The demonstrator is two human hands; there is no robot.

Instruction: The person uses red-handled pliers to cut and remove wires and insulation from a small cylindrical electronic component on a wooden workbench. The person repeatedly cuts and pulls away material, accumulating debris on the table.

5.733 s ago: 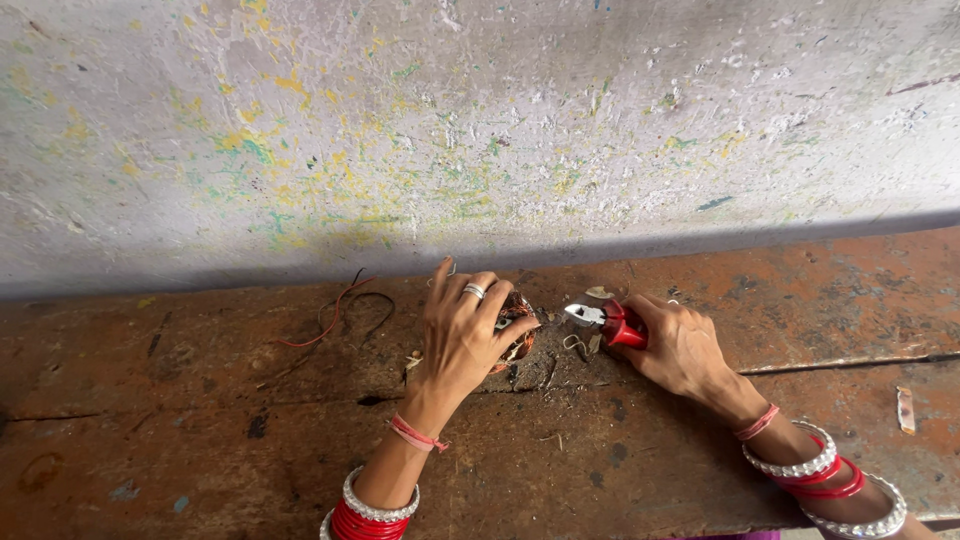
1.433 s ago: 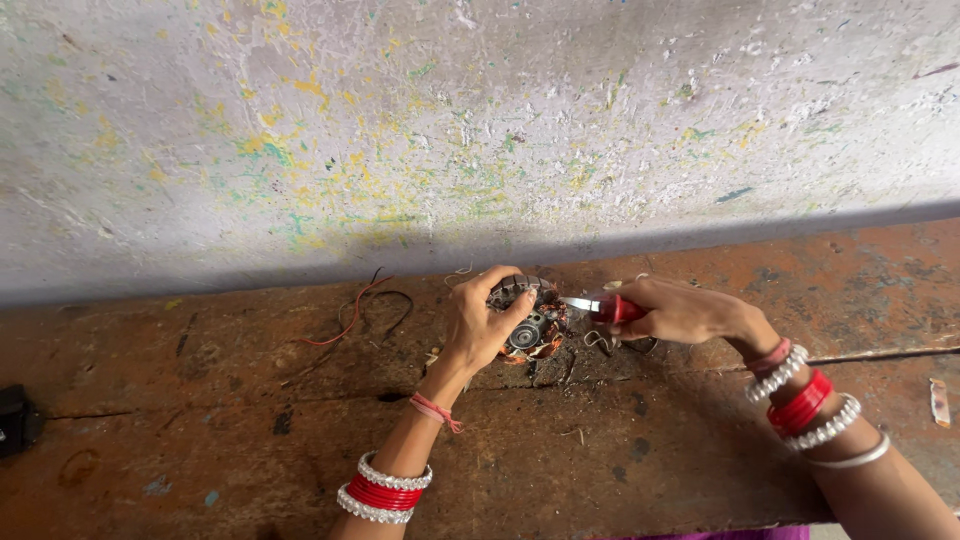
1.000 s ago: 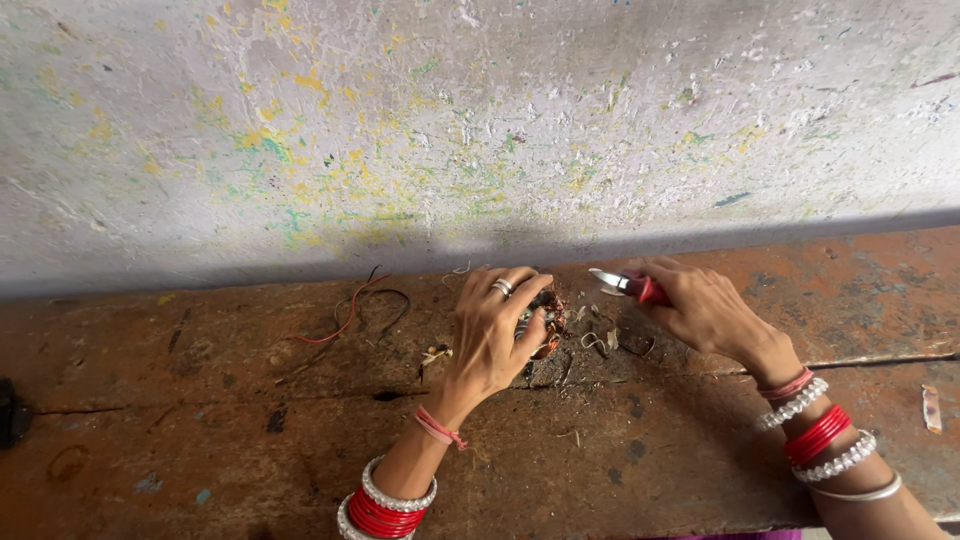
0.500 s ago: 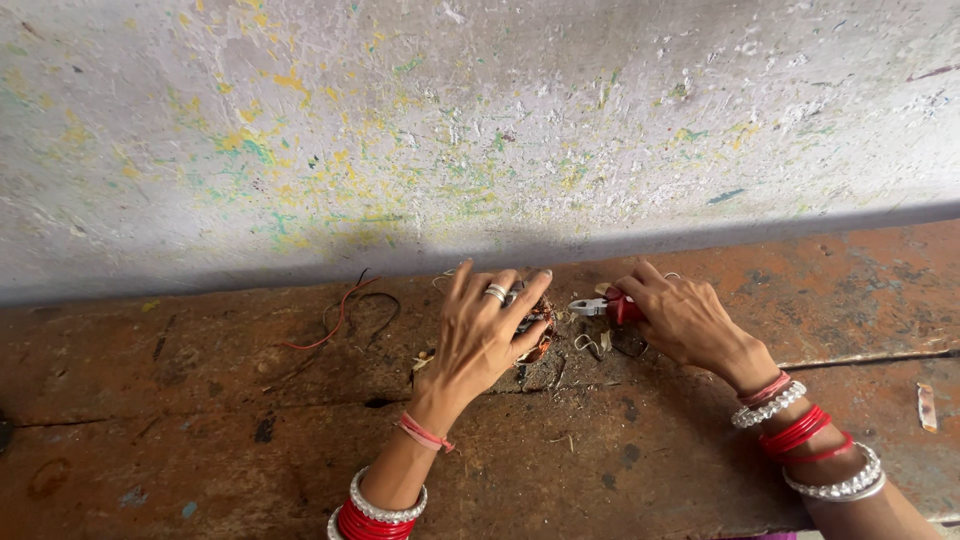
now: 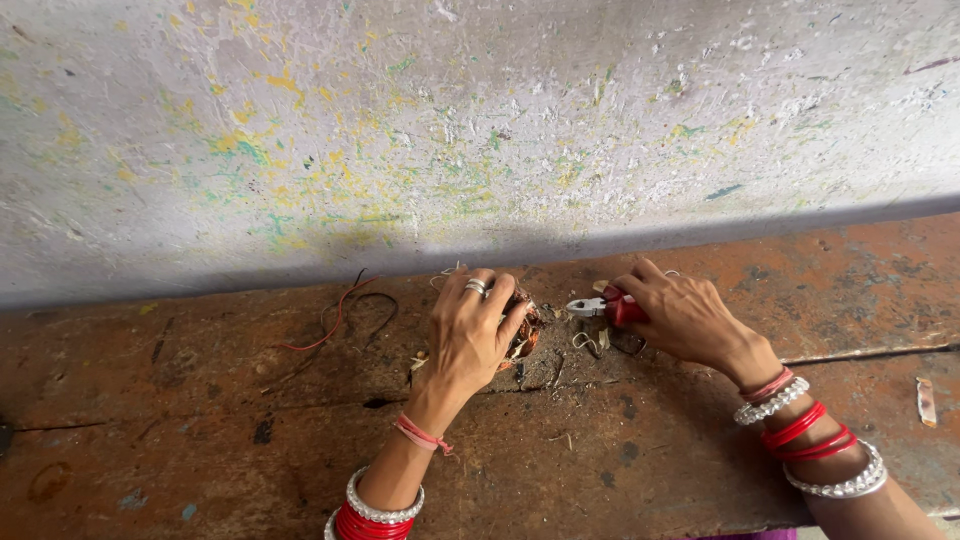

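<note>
**Copper-wound piece half taken apart on the rusty bench**

Copper-wound piece (image 5: 522, 328), a small brownish lump with thin wire on it, lay on the rusty metal bench (image 5: 200, 460), close to the bottom of the paint-speckled wall (image 5: 480, 120). The left hand (image 5: 468, 335) rested on top of it with fingers curved around it, holding it down; most of the piece was hidden under the palm. The right hand (image 5: 680, 318) was closed around the red handles of the cutting pliers (image 5: 600, 306), and the metal nose pointed left toward the piece, just beside it but not touching, as far as could be seen. Whether the nose was open or closed could not be told.

About the progress, my judgement was this: the work was somewhere in the middle. Small cut bits and wire scraps (image 5: 585, 345) already lay scattered on the bench between the two hands and in front of them, so some material seemed removed. The piece itself was yet in one lump under the left hand, so more remained to strip.

The count was: one wound piece, one pair of pliers, two hands. One loose bundle of red and black wires (image 5: 340, 315) lay to the left, well apart from the hands. The scraps were too small and too many to count exactly. One pale small strip (image 5: 926, 400) lay alone at the far right of the bench.
</note>
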